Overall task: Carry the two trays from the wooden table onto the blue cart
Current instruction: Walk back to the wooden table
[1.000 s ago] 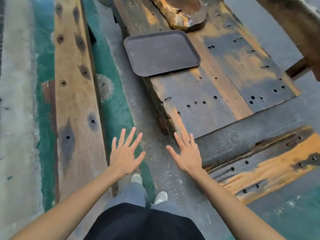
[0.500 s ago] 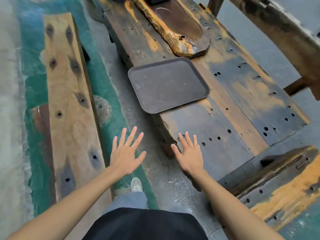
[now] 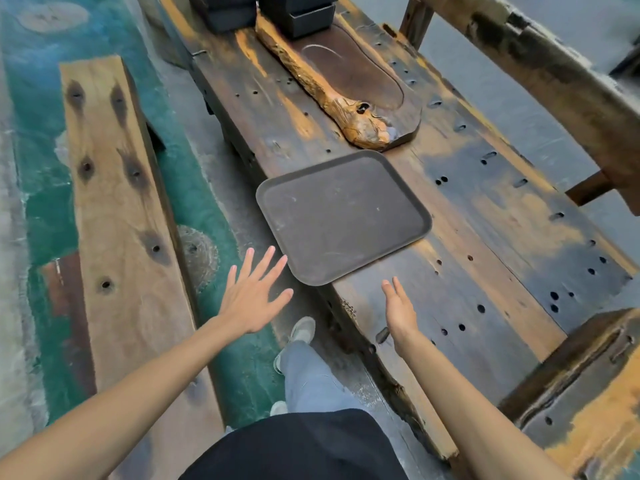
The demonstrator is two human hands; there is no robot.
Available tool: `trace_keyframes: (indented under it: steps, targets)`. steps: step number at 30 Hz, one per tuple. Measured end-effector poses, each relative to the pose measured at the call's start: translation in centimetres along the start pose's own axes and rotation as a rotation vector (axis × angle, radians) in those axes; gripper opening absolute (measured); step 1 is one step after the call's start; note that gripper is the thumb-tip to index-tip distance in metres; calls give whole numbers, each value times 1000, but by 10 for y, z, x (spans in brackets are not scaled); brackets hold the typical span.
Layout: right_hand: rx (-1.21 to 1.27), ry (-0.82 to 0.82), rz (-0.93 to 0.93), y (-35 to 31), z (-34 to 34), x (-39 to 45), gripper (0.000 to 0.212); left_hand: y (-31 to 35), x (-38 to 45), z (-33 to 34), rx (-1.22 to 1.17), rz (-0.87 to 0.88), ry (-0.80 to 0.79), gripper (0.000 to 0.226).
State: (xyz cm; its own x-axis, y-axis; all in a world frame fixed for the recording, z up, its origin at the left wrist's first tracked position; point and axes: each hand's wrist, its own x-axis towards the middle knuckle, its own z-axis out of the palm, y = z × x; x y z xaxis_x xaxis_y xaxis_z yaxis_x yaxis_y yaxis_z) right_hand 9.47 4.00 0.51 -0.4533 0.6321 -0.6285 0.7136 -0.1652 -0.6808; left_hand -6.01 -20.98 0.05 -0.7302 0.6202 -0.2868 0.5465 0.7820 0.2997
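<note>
A dark brown rectangular tray [image 3: 341,216] lies flat on the worn wooden table [image 3: 485,244], with its near-left corner hanging over the table's left edge. My left hand [image 3: 252,296] is open with fingers spread, just short of that corner and not touching it. Over the tabletop, a little below the tray's near edge, my right hand [image 3: 400,310] is open and turned on its side. Only one tray shows. The blue cart is out of view.
A carved wooden tea board [image 3: 349,84] lies beyond the tray, with two black boxes [image 3: 294,13] behind it. A long wooden bench [image 3: 117,209] runs along the left, another bench [image 3: 561,81] on the right. My leg and shoe [image 3: 301,332] stand in the gap.
I have stepped closer to the table, so the tray now lies just ahead of both hands. My right hand has turned onto its side above the tabletop.
</note>
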Motion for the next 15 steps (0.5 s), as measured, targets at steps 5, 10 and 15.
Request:
trace_keyframes:
  steps: [5,10,15]
  targets:
    - [331,-27,132,-22,2,50,61,-24,86,-25,-66,-19,-39,72]
    - [563,-34,250,-33,7,84,57,-45,179,-59,-165,2,-161,93]
    - [747,23,337,-43,10,113,57,-41,275,-86,-915,-446,-208,81]
